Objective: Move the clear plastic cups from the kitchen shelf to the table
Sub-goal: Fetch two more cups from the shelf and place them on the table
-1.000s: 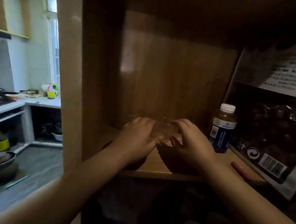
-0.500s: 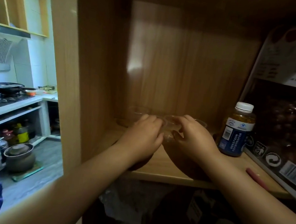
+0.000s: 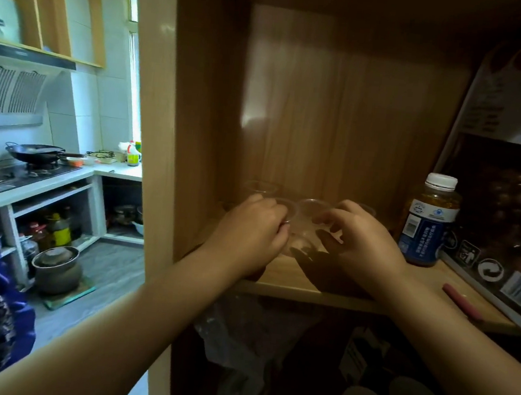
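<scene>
Both hands reach into a wooden shelf [image 3: 286, 278] compartment. Between them is a clear plastic cup [image 3: 309, 221], its round rim facing up. My right hand [image 3: 360, 238] pinches this cup with thumb and fingers. My left hand [image 3: 251, 231] curls around another clear cup [image 3: 287, 208] right beside it, mostly hidden by the fingers. A further clear cup [image 3: 258, 189] stands behind my left hand near the back wall, and a faint rim of another clear cup [image 3: 368, 209] shows behind my right hand.
A white-capped bottle [image 3: 425, 219] with a blue label stands just right of my right hand. A large dark printed bag [image 3: 505, 221] fills the shelf's right side, with a red pen [image 3: 462, 301] in front. Left lies the kitchen counter [image 3: 31, 188] and a wok [image 3: 32, 153].
The view has shifted up and closer. My hands, pressed together over the cups before, have parted slightly, so one cup's rim shows between them.
</scene>
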